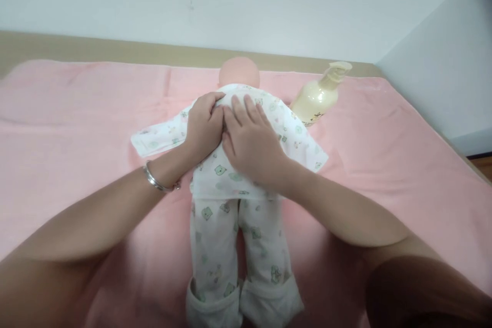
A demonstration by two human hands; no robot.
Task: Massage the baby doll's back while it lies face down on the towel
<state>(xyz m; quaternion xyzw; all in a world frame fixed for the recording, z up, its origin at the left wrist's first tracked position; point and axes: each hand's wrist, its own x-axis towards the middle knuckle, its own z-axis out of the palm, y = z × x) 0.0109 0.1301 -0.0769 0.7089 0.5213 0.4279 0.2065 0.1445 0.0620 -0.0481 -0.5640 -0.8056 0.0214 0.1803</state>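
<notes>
At the bottom edge, just left of middle, the rolled cuffs [213, 308] of a doll's pale printed trousers [215, 246] lie side by side; the person's bare forearms come up from the lower left and lower right corners, passing either side of the trouser legs; left of centre, a silvery bracelet [154, 179] circles the left wrist; further up, the hem of a white shirt [230, 179] with small green animal prints overlaps the top of the trousers; the doll [239, 73] lies lengthwise from bottom to upper middle, dressed in both.

Around the centre, the right hand [251, 138] rests palm down on the shirt, its grip loose, fingers slightly apart and pointing up the frame; just beside it, the left hand [205, 125] lies over the shirt's left part, though whether its grip clamps any cloth I cannot tell; the sleeves spread outward to left and right; right of the shirt, at upper right, a pale yellow pump bottle [315, 102] leans on a pink cloth [77, 107]; at upper middle shows the doll's smooth head; beyond it runs the counter's tan edge [115, 52], then a white wall [249, 5].
</notes>
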